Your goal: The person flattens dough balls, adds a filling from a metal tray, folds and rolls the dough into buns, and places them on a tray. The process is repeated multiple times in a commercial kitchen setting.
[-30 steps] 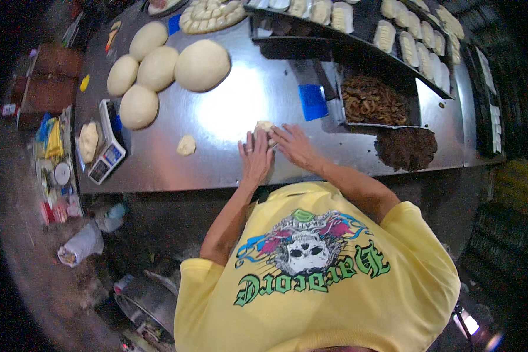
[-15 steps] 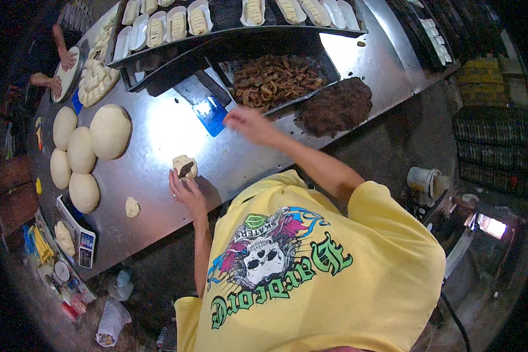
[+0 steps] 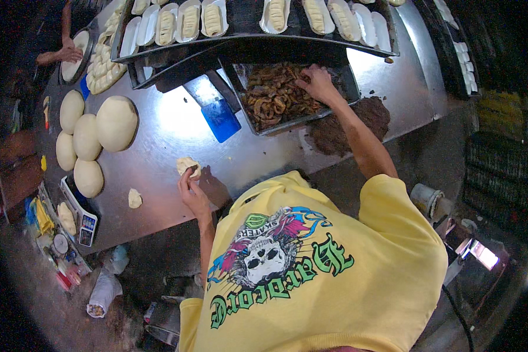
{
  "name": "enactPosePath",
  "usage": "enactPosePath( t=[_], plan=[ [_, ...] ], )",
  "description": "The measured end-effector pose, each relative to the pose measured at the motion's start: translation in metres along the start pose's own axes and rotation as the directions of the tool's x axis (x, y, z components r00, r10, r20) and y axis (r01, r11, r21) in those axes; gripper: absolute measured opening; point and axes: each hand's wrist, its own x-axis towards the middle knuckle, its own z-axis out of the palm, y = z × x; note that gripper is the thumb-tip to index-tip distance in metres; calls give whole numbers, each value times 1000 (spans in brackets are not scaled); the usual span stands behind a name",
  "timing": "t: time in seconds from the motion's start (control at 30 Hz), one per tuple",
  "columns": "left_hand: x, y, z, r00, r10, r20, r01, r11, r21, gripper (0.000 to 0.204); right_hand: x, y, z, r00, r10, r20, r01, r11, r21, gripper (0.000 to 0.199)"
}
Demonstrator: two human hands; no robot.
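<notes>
My left hand [image 3: 195, 195] grips a flattened piece of pale dough [image 3: 187, 165] just above the steel table, with a dark lump of filling [image 3: 192, 169] at its near edge by my fingers. Over on the right, my right hand [image 3: 318, 85] reaches into a metal tray [image 3: 353, 80] of glossy brown strips [image 3: 274, 94]. Its fingers curl down among the strips, and their tips are partly hidden. Beside the tray's near right corner lies a mound of dark brown crumbly filling [image 3: 358, 124]. A blue scraper [image 3: 220, 120] rests left of the tray.
Several dough balls [image 3: 116, 123] and a small dough scrap [image 3: 135, 198] sit on the left of the table. A digital scale [image 3: 87, 227] stands at its near left edge. Baking trays of shaped dough in paper cups [image 3: 189, 21] span the back. Another person's hands [image 3: 69, 54] press dough at far left.
My right hand has moved right from beside the blue scraper into the strips. My left hand keeps hold of the dough, its fingers now nearer the dark filling. The view has shifted slightly.
</notes>
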Motion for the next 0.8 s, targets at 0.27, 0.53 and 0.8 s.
enactPosePath(
  t=[0.27,0.53,0.8],
  plan=[
    [5,6,3,981,-196,-2,195,973,-124,26,5,1,-44,928,-135,347,-22,910,414,48],
    [-4,-24,13,959,-285,-1,273,918,-288,25,18,-31,-74,911,-88,403,-74,926,370,35],
    [-20,-11,1,952,-304,-29,292,935,-200,25,4,-51,2,935,-341,94,332,938,97,33]
  ],
)
